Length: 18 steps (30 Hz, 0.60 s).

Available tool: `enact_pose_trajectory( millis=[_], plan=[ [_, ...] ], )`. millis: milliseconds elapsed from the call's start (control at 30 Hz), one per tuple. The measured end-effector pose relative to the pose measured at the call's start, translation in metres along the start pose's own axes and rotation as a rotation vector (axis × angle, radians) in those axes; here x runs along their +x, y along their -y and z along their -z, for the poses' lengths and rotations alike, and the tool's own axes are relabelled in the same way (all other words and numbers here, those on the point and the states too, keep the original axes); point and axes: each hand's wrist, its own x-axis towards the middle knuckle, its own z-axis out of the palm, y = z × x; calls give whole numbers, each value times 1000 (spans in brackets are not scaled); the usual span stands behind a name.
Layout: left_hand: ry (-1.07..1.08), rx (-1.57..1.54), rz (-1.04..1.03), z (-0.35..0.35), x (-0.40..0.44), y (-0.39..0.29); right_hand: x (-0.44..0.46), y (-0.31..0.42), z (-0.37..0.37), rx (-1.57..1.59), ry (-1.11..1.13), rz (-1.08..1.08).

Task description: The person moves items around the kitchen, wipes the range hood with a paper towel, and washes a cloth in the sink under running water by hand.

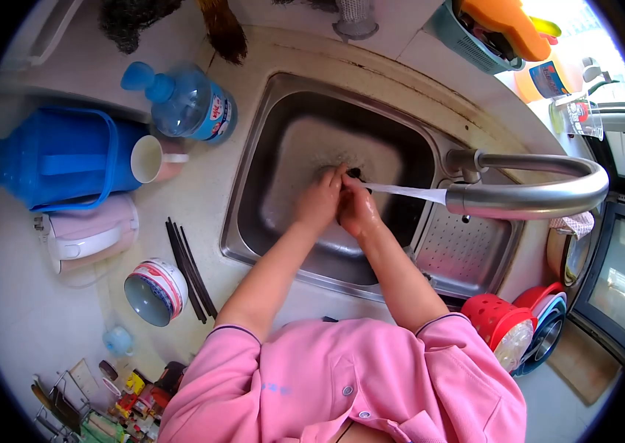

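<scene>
Both hands meet over the steel sink [253, 159], wet and under the stream of water [408, 190]. My left hand [319, 196] has its fingers drawn together against the other hand. My right hand [359, 207] is curled, fingertips touching those of the left. A small dark patch [354, 174] shows beside the fingertips; whether it is held or is part of the drain, I cannot tell. Water runs from the curved metal faucet [534, 199] on the right and splashes at the fingers. The palms are hidden.
Left of the sink stand a bottle of blue liquid [193, 111], a cup [151, 159], a blue jug [69, 159], stacked bowls [156, 292] and dark chopsticks [190, 269]. A perforated drainboard [467, 244] lies right, with a red colander [495, 319] below it.
</scene>
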Motion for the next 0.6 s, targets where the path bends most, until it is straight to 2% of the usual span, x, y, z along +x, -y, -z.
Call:
enact_pose_trajectory(
  millis=[33, 133, 167, 233, 267, 333, 367, 400, 433, 500, 533, 600],
  plan=[
    [-8, 113, 23, -2, -3, -4, 5, -4, 2, 11, 3, 47],
    [-118, -72, -48, 1, -20, -24, -13, 25, -30, 333, -153, -264],
    [-135, -141, -104, 12, -26, -39, 4, 25, -12, 359, -23, -327],
    [-173, -305, -71, 21, -36, -59, 42, 21, 41, 413, 236, -453],
    [-202, -344, -61, 18, -36, -57, 42, 22, 45, 233, 190, -375],
    [-269, -428, -51, 6, -31, -49, 36, 17, 15, -257, -159, -127],
    [-266, -391, 19, 3, -27, -44, 26, 18, -6, -499, -334, 5],
    [-261, -352, 88, 1, -22, -37, 2, 25, -29, -410, -234, 94],
    [-254, -312, 156, 0, -17, -28, -11, 31, -46, -418, -218, 90],
    [-135, -335, 463, 1, -4, -3, -29, 35, -65, -436, -185, 77],
    [-13, -304, 392, 0, -3, 19, -11, 18, -37, -638, -184, 234],
    [-231, -89, 81, -19, -8, 46, -32, 32, -43, -952, -10, 248]
  ],
)
